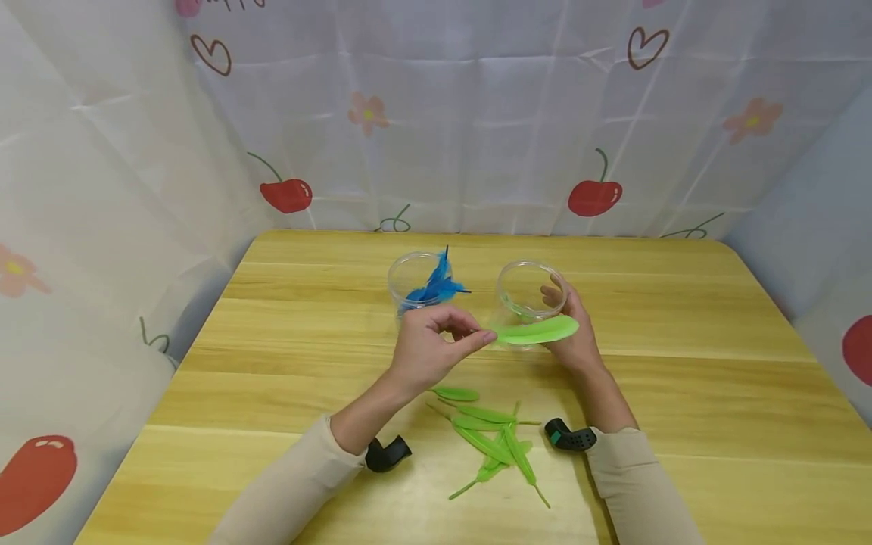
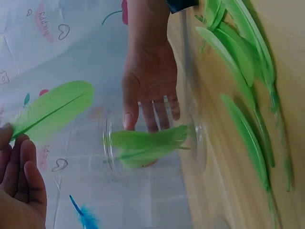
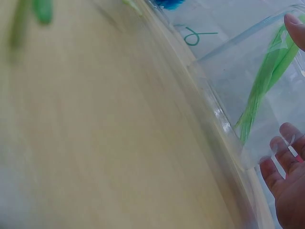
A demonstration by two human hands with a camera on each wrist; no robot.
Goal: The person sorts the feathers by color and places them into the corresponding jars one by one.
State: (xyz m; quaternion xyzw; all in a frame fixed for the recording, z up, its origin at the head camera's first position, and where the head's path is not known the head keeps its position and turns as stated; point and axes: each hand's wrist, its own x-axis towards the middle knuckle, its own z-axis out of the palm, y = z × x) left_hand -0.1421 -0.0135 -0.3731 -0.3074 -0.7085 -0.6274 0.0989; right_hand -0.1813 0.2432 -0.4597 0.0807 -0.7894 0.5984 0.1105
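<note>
My left hand (image 1: 436,348) pinches a light green feather (image 1: 538,331) by its quill end, with thumb and fingertips. The feather lies level in front of a clear plastic cup (image 1: 504,299). Around the right side of that cup my right hand (image 1: 575,333) holds it, thumb and fingers on different sides. Inside the cup, green feathers (image 2: 147,143) show through the wall in the left wrist view. Several more green feathers (image 1: 480,420) lie in a loose pile on the table between my forearms.
A second clear cup (image 1: 402,265) stands to the left, with blue feathers (image 1: 436,288) inside and some sticking out over its rim. Black wrist devices (image 1: 568,437) sit by both cuffs. A printed cloth (image 1: 470,136) hangs behind the wooden table (image 1: 272,341).
</note>
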